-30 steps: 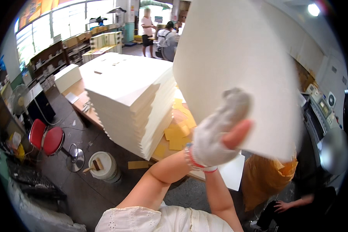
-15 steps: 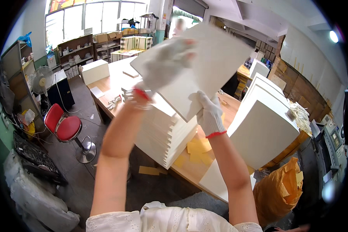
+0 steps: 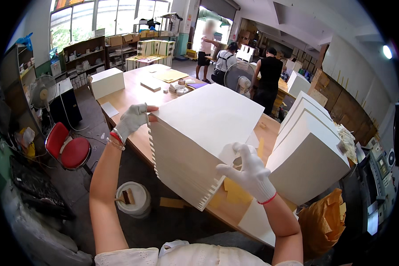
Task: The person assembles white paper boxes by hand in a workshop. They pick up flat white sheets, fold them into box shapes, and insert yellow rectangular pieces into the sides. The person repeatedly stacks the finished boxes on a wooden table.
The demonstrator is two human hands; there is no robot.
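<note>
In front of me on the table stands a tall stack of white boards point(image 3: 208, 115), its left and right edges stepped like teeth. My left hand point(image 3: 134, 119), in a white glove with bare fingertips, pinches the top board at the stack's left corner. Close to the right corner is my right hand point(image 3: 250, 173), in a white glove with a red cuff. Its fingers are bent and apart, with the thumb beside the stack's edge, and I see nothing held in it.
More white stacks point(image 3: 310, 155) stand on the right, and a white block point(image 3: 107, 83) at the far left. Below the table edge is a white bucket point(image 3: 139, 208) with a brush point(image 3: 128, 196). A red chair point(image 3: 73, 148), a fan point(image 3: 240, 77), a brown paper sack point(image 3: 321, 221) and several people surround the table.
The white board held up before me has come down onto the stack. My left hand has moved left to the corner, and my right hand has lowered and loosened its grip.
</note>
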